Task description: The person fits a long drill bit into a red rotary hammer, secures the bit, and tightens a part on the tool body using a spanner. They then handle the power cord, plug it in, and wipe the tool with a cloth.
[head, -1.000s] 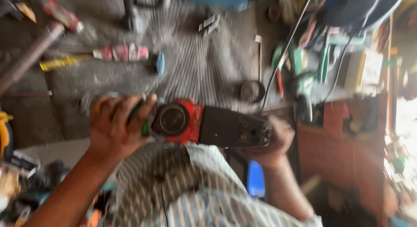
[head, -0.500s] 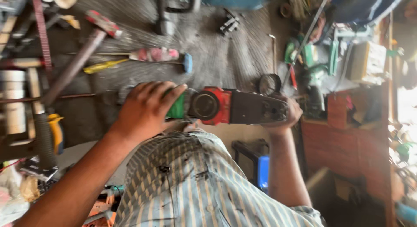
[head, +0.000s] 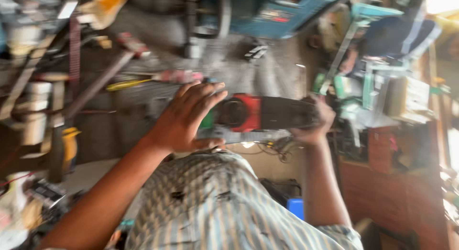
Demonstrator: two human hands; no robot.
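Both hands on a red-and-black power tool, held just above a cluttered workbench.

L hand lies over the tool's front end, fingers spread & curled loosely on top, thumb under; grip looks light, not clamped. R hand is wrapped shut round the black rear body. The power tool sits level between them, in front of the striped shirt, w/ a round black part set in the red housing. Looks heavy & rigid, prob. hard plastic over metal, so best held two-handed: rear body for carrying the weight, front end for steadying. Beyond it on the grey bench: a long-handled hammer, a screwdriver w/ pinkish handle, a teal machine case. All blurred.
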